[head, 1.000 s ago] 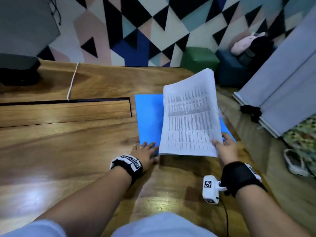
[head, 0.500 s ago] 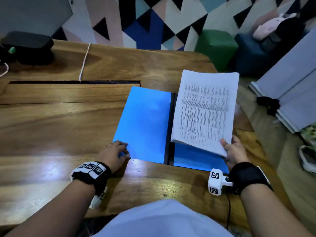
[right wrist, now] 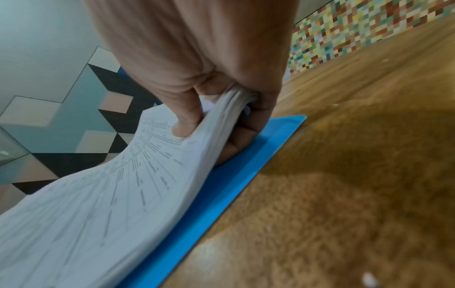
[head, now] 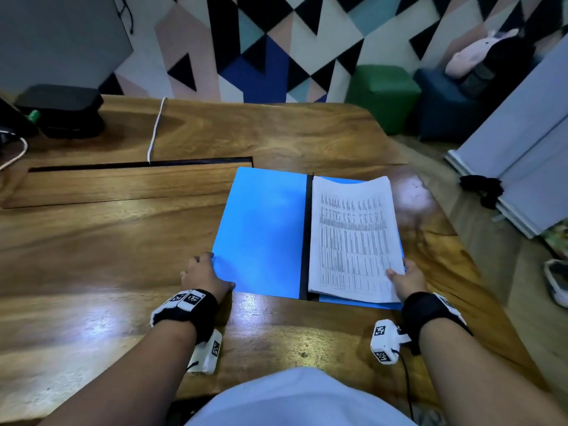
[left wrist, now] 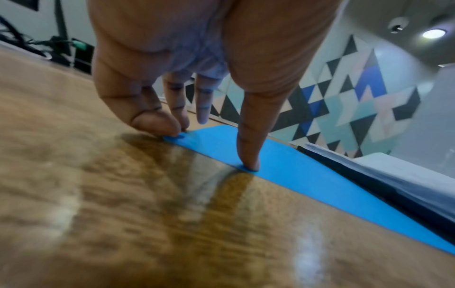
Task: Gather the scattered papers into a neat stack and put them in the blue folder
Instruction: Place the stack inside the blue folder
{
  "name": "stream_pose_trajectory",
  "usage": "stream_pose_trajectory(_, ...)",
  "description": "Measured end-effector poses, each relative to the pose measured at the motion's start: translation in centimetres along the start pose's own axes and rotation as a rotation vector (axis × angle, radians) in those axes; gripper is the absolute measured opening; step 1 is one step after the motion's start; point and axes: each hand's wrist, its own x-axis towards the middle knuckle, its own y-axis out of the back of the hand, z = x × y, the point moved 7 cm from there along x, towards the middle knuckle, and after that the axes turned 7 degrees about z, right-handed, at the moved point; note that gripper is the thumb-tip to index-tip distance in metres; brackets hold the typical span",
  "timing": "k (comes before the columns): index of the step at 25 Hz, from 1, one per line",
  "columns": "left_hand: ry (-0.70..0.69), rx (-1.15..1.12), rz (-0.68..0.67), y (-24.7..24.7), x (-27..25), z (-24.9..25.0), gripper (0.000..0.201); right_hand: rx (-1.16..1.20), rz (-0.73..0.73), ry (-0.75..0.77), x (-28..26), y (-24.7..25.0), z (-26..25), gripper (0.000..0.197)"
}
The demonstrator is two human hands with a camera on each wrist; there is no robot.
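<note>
The blue folder [head: 261, 235] lies open on the wooden table, with a black spine down its middle. A thick stack of printed papers [head: 353, 238] rests on its right half. My right hand [head: 405, 279] pinches the stack's near right corner, thumb on top and fingers beneath; the right wrist view shows the paper stack [right wrist: 118, 194] bending up from the blue folder [right wrist: 236, 171]. My left hand [head: 204, 273] rests at the folder's near left corner. In the left wrist view its straight fingertips [left wrist: 248, 165] press the edge of the blue folder [left wrist: 307, 175] flat.
A long slot [head: 138, 164] cuts across the table [head: 107, 256], with a white cable [head: 155, 130] dropping into it. A black device [head: 64, 112] sits at the far left. Green and blue stools [head: 384, 93] stand past the table's far right corner.
The folder's left cover now lies fully open and flat. My right hand has lowered the paper stack from upright onto the folder's right half. My left hand slid left to the cover's corner.
</note>
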Motion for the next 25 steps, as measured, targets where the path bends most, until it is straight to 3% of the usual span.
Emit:
stream_pose_trajectory(4, 0.125, -0.191, -0.036, -0.4, 1.1, -1.2, 0.080, 0.013, -0.032, -0.010, 0.3, 0.0, 0.0, 0.038)
stream_pose_trajectory(6, 0.230, -0.410, -0.083, -0.7, 1.5, -1.7, 0.071, -0.019, -0.056, -0.022, 0.6, 0.0, 0.1, 0.038)
stream_pose_trajectory(8, 0.343, -0.777, -0.174, -0.6, 0.9, -1.0, 0.042, -0.041, -0.092, -0.035, 0.7, -0.2, 0.2, 0.037)
stream_pose_trajectory(10, 0.385, -0.956, -0.171, 1.0, -0.1, -0.1, 0.022, -0.061, -0.122, -0.031, 1.0, -0.3, 0.2, 0.037)
stream_pose_trajectory(11, 0.378, -1.003, -0.157, 2.0, -0.7, 0.5, 0.023, -0.065, -0.135, -0.032, 1.2, -0.4, 0.3, 0.037)
stream_pose_trajectory(13, 0.318, -1.117, -0.177, 3.9, -2.0, 2.4, 0.052, -0.081, -0.150, -0.051, 1.6, -0.6, 0.7, 0.038)
stream_pose_trajectory(16, -0.079, -1.175, -0.282, 7.5, -6.5, 8.9, 0.073, -0.066, -0.168, -0.064, 1.7, -0.4, 0.5, 0.037)
stream_pose_trajectory(18, -0.388, -1.095, -0.496, 7.5, -10.8, 14.4, 0.061, -0.009, -0.185, -0.095, 1.8, -0.6, 0.8, 0.036)
stream_pose_trajectory(20, -0.570, -0.829, -0.688, 4.2, -13.9, 18.2, 0.047, 0.119, -0.245, -0.135, 2.5, -1.5, 2.1, 0.047)
stream_pose_trajectory(22, -0.656, -0.426, -0.664, -1.0, -13.6, 19.1, 0.048, 0.151, -0.324, -0.207, 3.0, -2.0, 3.2, 0.078)
stream_pose_trajectory(23, -0.694, -0.201, -0.605, -3.3, -12.9, 18.9, 0.053, 0.199, -0.315, -0.222, 2.6, -1.3, 2.3, 0.071)
stream_pose_trajectory(25, -0.740, 0.203, -0.527, -6.9, -12.1, 17.7, 0.066, 0.319, -0.374, -0.311, 0.5, -0.2, 0.0, 0.037)
